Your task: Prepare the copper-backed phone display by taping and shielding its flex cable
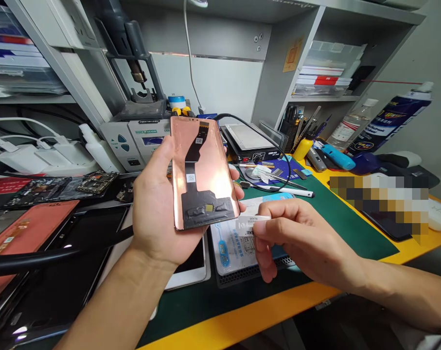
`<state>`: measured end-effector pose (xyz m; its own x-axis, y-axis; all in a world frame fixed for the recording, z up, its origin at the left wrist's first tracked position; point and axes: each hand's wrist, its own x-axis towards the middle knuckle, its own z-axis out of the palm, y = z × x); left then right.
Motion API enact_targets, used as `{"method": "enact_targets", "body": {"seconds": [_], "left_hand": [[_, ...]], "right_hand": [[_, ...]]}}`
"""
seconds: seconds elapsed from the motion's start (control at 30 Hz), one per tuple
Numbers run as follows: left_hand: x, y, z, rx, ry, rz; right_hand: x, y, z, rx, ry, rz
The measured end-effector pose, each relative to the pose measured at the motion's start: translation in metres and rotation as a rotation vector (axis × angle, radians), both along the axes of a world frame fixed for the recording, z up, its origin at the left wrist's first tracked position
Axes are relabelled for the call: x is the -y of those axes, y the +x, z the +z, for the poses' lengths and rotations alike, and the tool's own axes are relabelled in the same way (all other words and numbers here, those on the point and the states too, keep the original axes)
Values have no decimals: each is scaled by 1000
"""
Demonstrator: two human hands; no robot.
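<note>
My left hand (pixel 154 209) grips a phone screen (pixel 216 165) by its long sides, its copper-coloured back turned to me. A black flex cable (pixel 196 148) runs down that back to a dark taped strip along the lower end. Pinched between the thumb and fingers of my right hand (pixel 296 233) is a thin razor blade (pixel 246 226) with printed lettering. The blade sits just off the lower right corner of the screen. Below both hands lies a flat printed package (pixel 229 248), partly covered by my right hand.
A hot-air station (pixel 140 141) stands behind my left hand, with a hot plate (pixel 251 141) to its right. Tools lie on the green mat (pixel 337 218). Loose screens (pixel 78 262) and circuit boards (pixel 96 182) are at left. A spray can (pixel 390 119) stands at right.
</note>
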<state>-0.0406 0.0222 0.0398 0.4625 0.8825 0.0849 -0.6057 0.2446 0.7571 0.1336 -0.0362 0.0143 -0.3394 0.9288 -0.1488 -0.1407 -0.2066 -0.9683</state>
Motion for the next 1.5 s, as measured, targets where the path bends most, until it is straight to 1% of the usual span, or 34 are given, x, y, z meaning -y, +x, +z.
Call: {"method": "enact_targets", "body": {"seconds": [0.13,0.37,0.57,0.9,1.17,1.27,1.37,1.5], "left_hand": [[0,0,-1,7,-10,1],[-1,0,-1,10,-7,-33],[-1,1,-1,9,22,-7],[-2,1,-1,4,41,-25],[-4,1,-3,47,-37,-38],[-5,2,-3,9,-65,-17],[-6,3,-5,-16,-96,-8],[-8,4,-7,-4,-116,-30]], "right_hand": [[0,-1,1,22,13,-23],[2,-1,2,24,-41,4],[0,-2,2,35,-40,-22],[1,-3,3,59,-27,-44],[2,-4,3,81,2,-66],[2,-4,3,89,14,-70],[1,-4,4,76,13,-61],[1,-2,5,34,-18,-25]]}}
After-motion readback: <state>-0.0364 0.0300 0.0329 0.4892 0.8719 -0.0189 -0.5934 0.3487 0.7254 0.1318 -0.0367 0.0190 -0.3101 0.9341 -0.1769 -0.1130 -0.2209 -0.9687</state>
